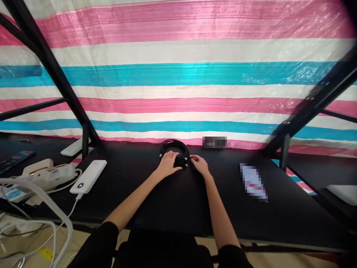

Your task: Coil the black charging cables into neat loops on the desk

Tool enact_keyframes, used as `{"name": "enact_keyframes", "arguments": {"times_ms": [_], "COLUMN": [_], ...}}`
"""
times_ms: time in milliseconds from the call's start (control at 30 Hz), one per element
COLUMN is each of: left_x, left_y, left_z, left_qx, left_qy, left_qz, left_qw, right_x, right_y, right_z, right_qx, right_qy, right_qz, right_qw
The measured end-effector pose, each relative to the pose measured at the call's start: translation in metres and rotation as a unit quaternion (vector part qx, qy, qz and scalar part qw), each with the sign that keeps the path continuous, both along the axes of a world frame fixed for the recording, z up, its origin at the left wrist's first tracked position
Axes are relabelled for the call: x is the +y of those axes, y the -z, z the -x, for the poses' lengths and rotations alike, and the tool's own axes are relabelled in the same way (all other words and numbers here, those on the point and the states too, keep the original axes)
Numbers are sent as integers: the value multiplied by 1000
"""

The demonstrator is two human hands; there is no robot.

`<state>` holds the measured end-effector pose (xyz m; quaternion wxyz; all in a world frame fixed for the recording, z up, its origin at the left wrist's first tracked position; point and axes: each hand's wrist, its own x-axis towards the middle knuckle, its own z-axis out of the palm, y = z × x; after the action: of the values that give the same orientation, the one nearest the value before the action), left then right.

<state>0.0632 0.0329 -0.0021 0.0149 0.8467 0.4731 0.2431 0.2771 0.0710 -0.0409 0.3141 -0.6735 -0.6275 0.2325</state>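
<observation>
A coiled black cable [181,143] lies near the back edge of the black table, its plug ends showing on the right side of the coil. My left hand [166,164] rests flat over the near left part of the coil, fingers stretched out and thumb apart. At the coil's right side, my right hand [200,165] has its thumb and fingers closed in a pinch on a cable end. What sits between those fingertips is small and partly hidden.
On the left of the table [134,208] lie a white power bank [88,176] with a cord plugged in, and a white power strip [52,176]. A blurred packet [253,182] lies right; a blurred dark box [214,142] stands behind. Black metal frames [64,93] flank both sides.
</observation>
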Motion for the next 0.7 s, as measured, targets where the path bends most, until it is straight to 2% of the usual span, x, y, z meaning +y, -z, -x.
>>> {"name": "enact_keyframes", "arguments": {"times_ms": [133, 300, 467, 600, 700], "left_x": [18, 8, -10, -15, -17], "left_y": [10, 15, 10, 6, 5], "left_z": [-7, 10, 63, 120, 153], "left_qx": [64, 86, 88, 89, 93], "left_qy": [-4, -29, -67, -111, -139], "left_qz": [21, 14, 30, 48, 54], "left_qw": [998, 996, 993, 989, 984], "right_x": [2, 0, -10, -15, -17], "right_y": [2, 5, -2, -9, -10], "right_z": [-3, -5, 0, 5, 8], "right_qx": [2, -6, -40, -59, -64], "right_qy": [-23, -9, 20, 36, 49], "right_qz": [4, 3, 18, 14, 12], "right_qw": [1000, 1000, 999, 997, 997]}}
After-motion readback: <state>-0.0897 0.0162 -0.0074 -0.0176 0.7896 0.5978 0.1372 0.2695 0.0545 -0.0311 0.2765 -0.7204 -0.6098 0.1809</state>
